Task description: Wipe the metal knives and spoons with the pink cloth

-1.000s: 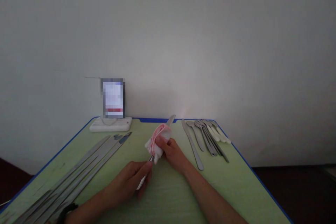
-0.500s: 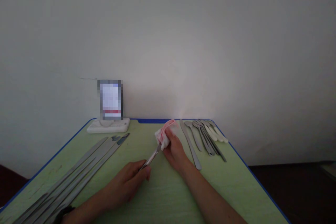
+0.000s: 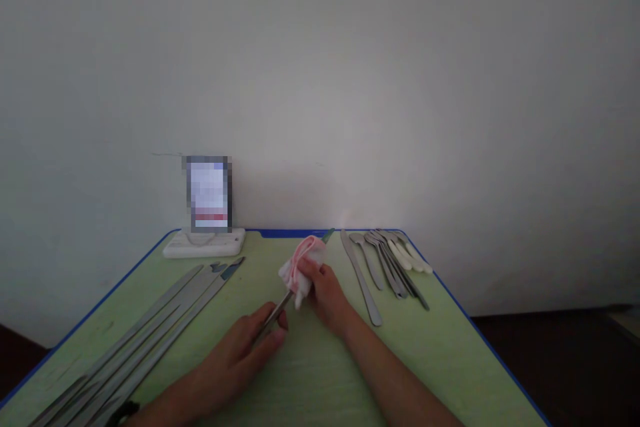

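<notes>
My left hand (image 3: 243, 347) is closed around the handle of a metal table knife (image 3: 276, 312), which points up and away to the right. A pink and white cloth (image 3: 304, 259) is wrapped around the knife's blade, and my right hand (image 3: 326, 292) pinches it there. Past the cloth's far side the blade tip sticks out; the middle of the blade is hidden. Right of my right hand lies another table knife (image 3: 361, 280), with a spoon (image 3: 369, 263) beside it.
Several long knives (image 3: 165, 320) lie slanted along the left of the green table (image 3: 310, 387). At the right back, several metal spoons (image 3: 390, 270) and white-handled utensils (image 3: 407, 259) are bunched together. A blurred phone (image 3: 209, 193) stands on a white base (image 3: 205, 245) near the wall.
My right hand and the cloth have slid down the knife toward my left hand. The blade tip now shows beyond the cloth. My left hand has hardly moved.
</notes>
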Available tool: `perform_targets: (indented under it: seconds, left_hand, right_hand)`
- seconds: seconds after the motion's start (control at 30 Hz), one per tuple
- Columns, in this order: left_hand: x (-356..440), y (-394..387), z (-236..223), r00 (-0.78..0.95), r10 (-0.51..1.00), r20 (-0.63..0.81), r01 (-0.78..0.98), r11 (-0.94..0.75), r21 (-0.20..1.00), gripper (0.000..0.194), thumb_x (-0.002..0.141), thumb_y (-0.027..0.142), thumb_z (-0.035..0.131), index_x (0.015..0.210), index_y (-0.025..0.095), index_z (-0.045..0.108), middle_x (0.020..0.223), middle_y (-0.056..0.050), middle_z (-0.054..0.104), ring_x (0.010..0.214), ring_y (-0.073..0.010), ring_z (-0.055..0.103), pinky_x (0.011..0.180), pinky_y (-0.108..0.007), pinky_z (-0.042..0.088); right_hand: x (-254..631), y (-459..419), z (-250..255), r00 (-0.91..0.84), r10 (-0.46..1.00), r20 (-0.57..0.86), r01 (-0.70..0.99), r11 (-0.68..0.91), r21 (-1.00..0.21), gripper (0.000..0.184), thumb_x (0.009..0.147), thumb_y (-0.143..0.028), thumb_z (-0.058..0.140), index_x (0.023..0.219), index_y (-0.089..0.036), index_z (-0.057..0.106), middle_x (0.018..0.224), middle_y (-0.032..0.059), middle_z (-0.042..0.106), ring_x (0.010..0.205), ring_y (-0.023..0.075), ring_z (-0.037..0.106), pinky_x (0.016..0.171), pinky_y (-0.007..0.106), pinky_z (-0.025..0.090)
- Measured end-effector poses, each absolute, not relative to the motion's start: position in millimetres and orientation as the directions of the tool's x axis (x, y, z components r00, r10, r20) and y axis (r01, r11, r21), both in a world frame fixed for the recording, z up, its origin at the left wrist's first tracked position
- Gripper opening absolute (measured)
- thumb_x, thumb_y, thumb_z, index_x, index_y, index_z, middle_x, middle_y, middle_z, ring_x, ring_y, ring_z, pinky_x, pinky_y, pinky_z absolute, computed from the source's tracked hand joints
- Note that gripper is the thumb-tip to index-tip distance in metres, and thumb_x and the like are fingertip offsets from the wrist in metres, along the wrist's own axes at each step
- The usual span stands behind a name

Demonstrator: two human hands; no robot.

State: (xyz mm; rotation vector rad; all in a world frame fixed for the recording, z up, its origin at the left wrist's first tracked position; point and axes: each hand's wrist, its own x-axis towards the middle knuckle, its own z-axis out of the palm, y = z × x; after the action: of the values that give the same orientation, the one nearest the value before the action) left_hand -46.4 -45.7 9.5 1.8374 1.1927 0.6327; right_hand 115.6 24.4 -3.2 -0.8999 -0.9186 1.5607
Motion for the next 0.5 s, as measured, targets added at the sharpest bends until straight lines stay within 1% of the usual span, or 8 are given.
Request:
perform_targets:
  seconds: [0.07, 0.1, 0.17, 0.2, 0.23, 0.3, 0.4, 0.5]
  left_hand:
    - [-41.8, -48.1, 5.3, 0.406, 0.914, -0.019, 0.652, -0.275, 0.706, 0.029, 0.091, 0.041, 0.039, 0.105, 0.021, 0.055, 0.056, 0.003, 0.056, 0.054, -0.0174, 0.054, 0.057, -0.026, 0.037]
    - [-39.4, -49.4, 2.3, 0.398, 0.917, -0.008, 0.714, -0.304, 0.631, 0.030, 0.091, 0.036, 0.037, 0.113, 0.020, 0.052, 0.058, 0.002, 0.058, 0.056, -0.0191, 0.057, 0.059, -0.027, 0.037]
    - [-35.7, -52.0, -2.7, 0.405, 0.914, 0.019, 0.778, -0.356, 0.517, 0.040, 0.091, 0.029, 0.034, 0.130, 0.019, 0.039, 0.069, -0.001, 0.065, 0.063, -0.0219, 0.063, 0.062, -0.029, 0.039]
    - [-34.6, -53.0, -4.0, 0.416, 0.909, 0.028, 0.789, -0.376, 0.486, 0.044, 0.092, 0.027, 0.032, 0.135, 0.019, 0.031, 0.077, -0.003, 0.068, 0.067, -0.0227, 0.065, 0.064, -0.030, 0.040]
    - [-34.0, -53.8, -4.3, 0.424, 0.905, 0.029, 0.794, -0.387, 0.469, 0.047, 0.092, 0.025, 0.030, 0.138, 0.019, 0.025, 0.082, -0.004, 0.069, 0.069, -0.0230, 0.066, 0.065, -0.031, 0.041]
    - [-33.9, -54.4, -2.3, 0.441, 0.897, 0.021, 0.790, -0.399, 0.465, 0.048, 0.092, 0.025, 0.028, 0.139, 0.020, 0.021, 0.088, -0.005, 0.070, 0.071, -0.0223, 0.067, 0.066, -0.031, 0.042]
    - [-34.4, -53.3, 2.3, 0.467, 0.884, 0.017, 0.760, -0.411, 0.504, 0.044, 0.091, 0.025, 0.031, 0.135, 0.021, 0.024, 0.087, -0.003, 0.069, 0.071, -0.0200, 0.066, 0.066, -0.029, 0.042]
    - [-34.4, -52.4, 3.6, 0.457, 0.889, 0.035, 0.734, -0.399, 0.549, 0.041, 0.089, 0.025, 0.037, 0.129, 0.021, 0.028, 0.082, 0.000, 0.067, 0.063, -0.0172, 0.063, 0.060, -0.027, 0.040]
  right_hand:
    - [114.8, 27.5, -4.2, -0.110, 0.991, -0.080, -0.551, -0.128, -0.825, 0.027, 0.064, -0.040, 0.072, 0.064, -0.016, 0.059, 0.058, -0.0022, 0.056, 0.053, 0.0101, 0.046, 0.056, 0.024, 0.038]
    - [114.7, 28.9, -4.3, -0.097, 0.993, -0.069, -0.606, -0.113, -0.787, 0.025, 0.064, -0.038, 0.072, 0.064, -0.016, 0.060, 0.058, -0.0023, 0.056, 0.054, 0.0103, 0.046, 0.057, 0.024, 0.039]
    - [114.6, 31.3, -4.0, -0.077, 0.996, -0.046, -0.687, -0.086, -0.722, 0.021, 0.066, -0.035, 0.070, 0.064, -0.017, 0.061, 0.059, -0.0024, 0.058, 0.055, 0.0104, 0.048, 0.059, 0.024, 0.041]
    - [114.5, 32.2, -3.8, -0.072, 0.997, -0.042, -0.713, -0.081, -0.696, 0.019, 0.066, -0.034, 0.070, 0.065, -0.017, 0.062, 0.060, -0.0021, 0.059, 0.056, 0.0106, 0.050, 0.060, 0.024, 0.042]
    - [114.5, 32.9, -3.5, -0.073, 0.996, -0.043, -0.731, -0.083, -0.678, 0.017, 0.067, -0.033, 0.069, 0.066, -0.017, 0.063, 0.062, -0.0016, 0.061, 0.057, 0.0108, 0.051, 0.061, 0.024, 0.043]
    - [114.4, 33.4, -2.9, -0.086, 0.995, -0.048, -0.741, -0.096, -0.665, 0.015, 0.067, -0.031, 0.068, 0.068, -0.017, 0.064, 0.063, -0.0011, 0.062, 0.058, 0.0111, 0.052, 0.061, 0.024, 0.044]
    - [114.6, 32.4, -1.6, -0.102, 0.994, -0.048, -0.730, -0.108, -0.675, 0.012, 0.069, -0.029, 0.066, 0.067, -0.017, 0.063, 0.058, -0.0020, 0.060, 0.053, 0.0108, 0.049, 0.058, 0.024, 0.043]
    - [115.8, 31.3, -0.3, -0.093, 0.991, -0.094, -0.739, -0.132, -0.660, 0.009, 0.069, -0.025, 0.063, 0.067, -0.017, 0.062, 0.060, -0.0018, 0.060, 0.055, 0.0113, 0.050, 0.056, 0.024, 0.043]
